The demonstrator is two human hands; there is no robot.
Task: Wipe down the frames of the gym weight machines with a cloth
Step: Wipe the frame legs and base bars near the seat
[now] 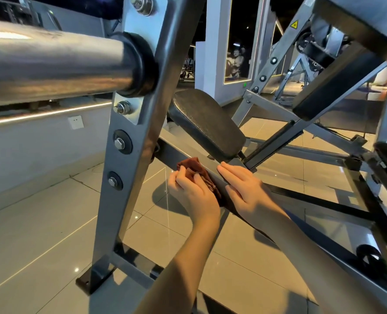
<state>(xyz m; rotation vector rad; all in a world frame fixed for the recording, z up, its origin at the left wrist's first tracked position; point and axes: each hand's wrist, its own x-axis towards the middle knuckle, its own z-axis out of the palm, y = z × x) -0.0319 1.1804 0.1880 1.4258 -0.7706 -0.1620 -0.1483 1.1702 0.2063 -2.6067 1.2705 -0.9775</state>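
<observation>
On the far left we see one white wall socket [75,122] low on the grey wall, and above it one fat shiny steel bar [52,64] that pokes out sideways and ends in a black rubber ring. Next comes one tall grey upright post [129,155] of the weight machine. We count two bolts with black washers on its lower part and two bolts with bare threads higher up. One black foot [86,284] sits on the tan floor tiles [40,223] at the bottom of the post. From the post, one grey slanted frame bar [172,152] runs down to the right. Our one brown cloth [197,172] lies bunched on this bar, just below the one black padded seat [206,123]. Our left hand [193,191] is on top of the cloth, with its fingers curled over it and pressing it against the side of the bar. Just to the right, our right hand [242,186] lies flat on the same bar, fingers straight and close together, holding nothing; it sits just beside the cloth, and we cannot tell if it touches it. Further right we see more grey frame legs crossing over the floor, one yellow warning sticker [294,24] up high, and one black wheel [369,257] low down near the right edge.
</observation>
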